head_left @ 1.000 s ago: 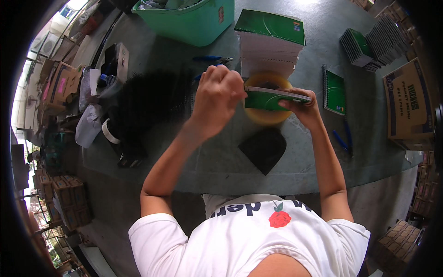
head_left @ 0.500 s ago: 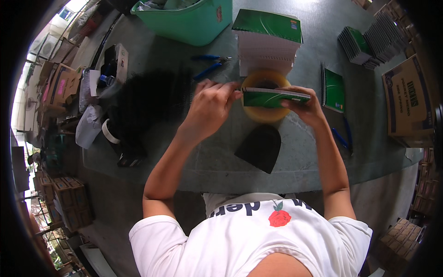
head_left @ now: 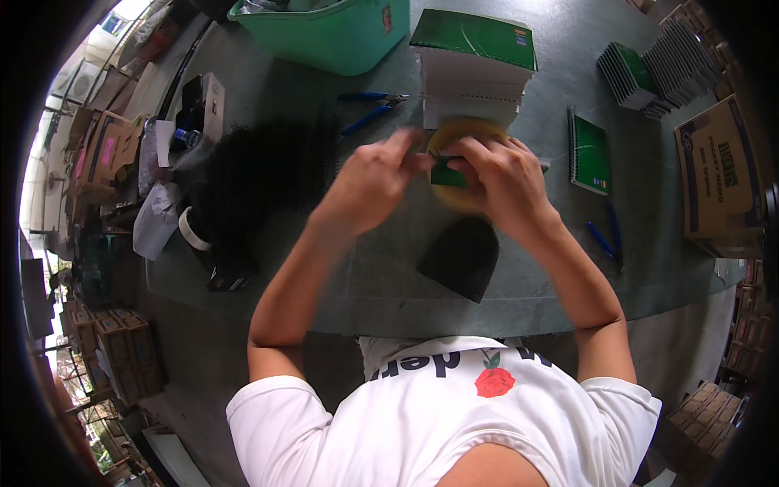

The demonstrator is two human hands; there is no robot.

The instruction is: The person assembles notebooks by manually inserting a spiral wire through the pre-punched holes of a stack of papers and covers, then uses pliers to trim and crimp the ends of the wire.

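A small green-covered notebook [head_left: 445, 171] is held over a yellowish ring, like a roll of tape [head_left: 454, 200]. My right hand [head_left: 507, 178] is closed on this notebook from above, and its fingers hide most of the cover. At the notebook's left end is my left hand [head_left: 375, 178]. Motion smears its fingertips, so whether they pinch anything does not show. Just beyond both hands rises a tall stack of unbound notebooks [head_left: 475, 77] with a green cover on top. A dark, rounded flat piece [head_left: 462, 258] lies on the table nearer to me.
Left of my hands lies a dark heap of black spiral coils [head_left: 268, 170]. Blue-handled pliers [head_left: 369, 109] sit beyond them, under a green tub [head_left: 333, 36]. To the right are a spiral notebook [head_left: 590, 154], more blue pliers [head_left: 604, 235], stacked bound notebooks [head_left: 629, 77] and a carton [head_left: 720, 174].
My right hand has moved from the notebook's right end to over its top, covering much of it. My left hand stays by the left end, its fingers now blurred.
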